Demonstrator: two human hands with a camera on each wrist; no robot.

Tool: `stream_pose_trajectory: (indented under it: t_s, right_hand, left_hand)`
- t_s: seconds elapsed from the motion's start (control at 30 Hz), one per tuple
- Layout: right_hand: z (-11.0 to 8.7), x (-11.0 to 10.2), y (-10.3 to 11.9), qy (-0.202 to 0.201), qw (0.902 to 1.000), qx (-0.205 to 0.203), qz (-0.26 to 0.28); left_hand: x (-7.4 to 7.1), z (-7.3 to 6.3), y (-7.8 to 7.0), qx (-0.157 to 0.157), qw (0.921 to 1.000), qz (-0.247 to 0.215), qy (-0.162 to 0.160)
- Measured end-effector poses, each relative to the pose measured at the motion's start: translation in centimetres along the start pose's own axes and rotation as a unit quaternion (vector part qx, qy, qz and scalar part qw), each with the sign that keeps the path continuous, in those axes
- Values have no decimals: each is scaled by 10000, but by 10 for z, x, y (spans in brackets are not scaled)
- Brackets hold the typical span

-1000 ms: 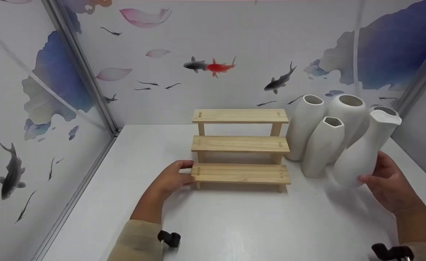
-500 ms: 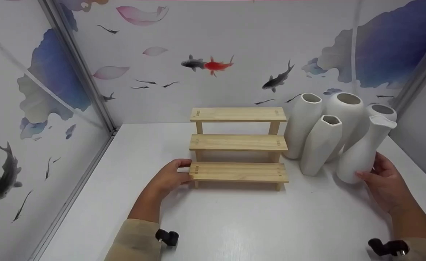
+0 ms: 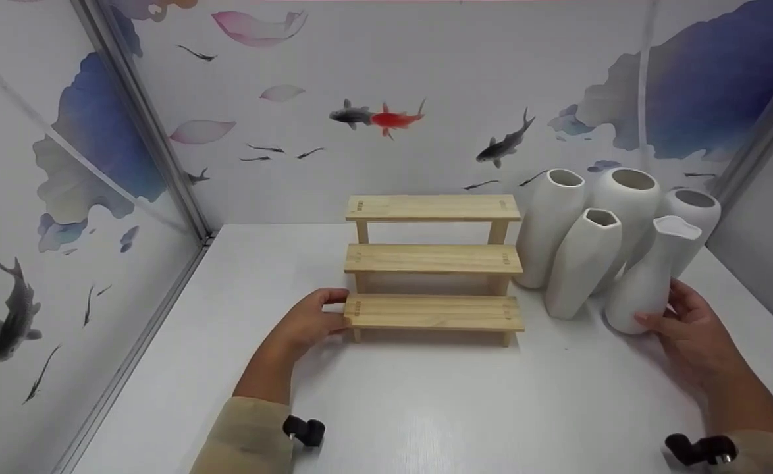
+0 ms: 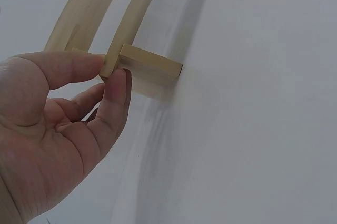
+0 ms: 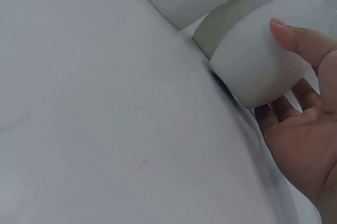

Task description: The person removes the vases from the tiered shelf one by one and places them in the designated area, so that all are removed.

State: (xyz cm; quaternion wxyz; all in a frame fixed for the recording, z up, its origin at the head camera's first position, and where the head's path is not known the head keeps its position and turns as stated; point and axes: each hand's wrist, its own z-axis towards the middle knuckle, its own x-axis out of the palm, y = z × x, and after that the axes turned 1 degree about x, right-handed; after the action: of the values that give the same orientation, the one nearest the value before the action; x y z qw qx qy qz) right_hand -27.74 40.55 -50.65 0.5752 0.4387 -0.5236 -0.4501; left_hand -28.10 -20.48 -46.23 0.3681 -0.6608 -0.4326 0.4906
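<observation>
A three-step wooden display stand point(image 3: 434, 312) stands on the white table. My left hand point(image 3: 311, 322) pinches the left end of its lowest board; in the left wrist view the thumb and fingers point(image 4: 113, 95) close on the board point(image 4: 122, 34) from both sides. Right of the stand, my right hand point(image 3: 693, 336) grips a white vase point(image 3: 643, 289) with a wavy rim, low on its body. In the right wrist view its thumb lies across the vase point(image 5: 253, 60), fingers curling under the far side. The vase's base sits right at the tabletop, close in front of the other vases.
Behind the held vase cluster a faceted white vase point(image 3: 584, 270), a tall one point(image 3: 551, 230), a round-mouthed one point(image 3: 630, 204) and another at the back right point(image 3: 702, 214). Printed wall panels point(image 3: 426, 59) with metal corner posts point(image 3: 143, 125) enclose the table point(image 3: 439, 401).
My right hand has lowered the wavy-rimmed vase and brought it back toward the group, then shifted it slightly left, making it more upright. The left hand stays on the stand.
</observation>
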Motion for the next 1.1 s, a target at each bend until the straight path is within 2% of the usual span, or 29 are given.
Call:
stream_pose_trajectory:
  t_s: [0.1,0.17,0.23,0.3,0.33,0.4,0.43,0.47,0.6,0.67,0.73,0.9,1.03,1.1]
  right_hand:
    - [1,0,2,-197,9989,169,-395]
    - [2,2,3,-431,9941,352,-936]
    - [4,2,5,-658,9806,604,-1744]
    - [5,2,7,-842,9606,836,-2512]
    - [6,2,8,-911,9510,923,-2805]
    - [7,1,8,-998,9403,1065,-3075]
    - [7,0,8,-1030,9401,1084,-3064]
    - [6,0,7,-1037,9442,1094,-2927]
    - [5,-2,4,-1002,9683,976,-2071]
    - [5,-1,3,-1018,9739,917,-1809]
    - [4,-1,3,-1079,9710,909,-1932]
    - [4,0,6,-1144,9497,1083,-2706]
    - [5,0,7,-1040,9461,1145,-2846]
    - [5,0,7,-1018,9498,1181,-2712]
  left_hand:
    - [0,-1,-1,-19,10000,39,-23]
    - [0,-1,-1,-18,10000,20,-27]
    - [0,0,-1,-23,10000,22,-32]
    - [0,-1,-1,-36,10000,37,-52]
    - [0,-1,-1,-40,10000,49,-67]
    - [0,-1,-1,-63,9999,85,-91]
    - [0,-1,-1,-78,9999,102,-105]
    - [1,0,-1,-91,9998,118,-114]
    - [0,0,-1,-122,9998,158,-99]
    - [0,1,-1,-110,9998,154,-82]
    - [-1,1,-1,-101,9998,141,-74]
    - [-1,2,0,-76,9997,190,-99]
    - [-1,2,1,-78,9997,219,-118]
    - [-1,2,0,-87,9996,242,-116]
